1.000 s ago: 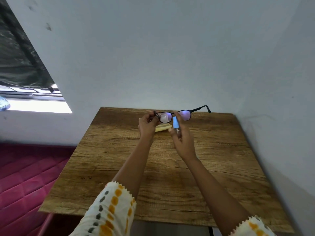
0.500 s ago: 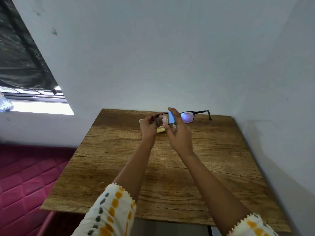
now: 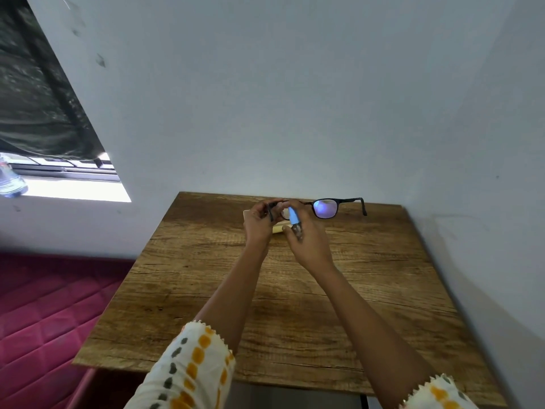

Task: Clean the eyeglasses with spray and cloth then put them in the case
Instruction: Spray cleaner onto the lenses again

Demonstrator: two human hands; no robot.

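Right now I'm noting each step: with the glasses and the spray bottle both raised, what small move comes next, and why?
Probably press the nozzle. The right hand holds the small blue-topped spray bottle right at the lens nearer the left hand, which grips the black-framed eyeglasses above the wooden table.

Eyeglasses (image 3: 324, 206): black frame, lens with a violet-blue sheen. Spray bottle (image 3: 294, 219): light blue; table (image 3: 206, 290): brown woodgrain. Sleeve (image 3: 191, 370), lower centre: cream with orange and grey spots; quilted surface (image 3: 44, 314), lower left: magenta.
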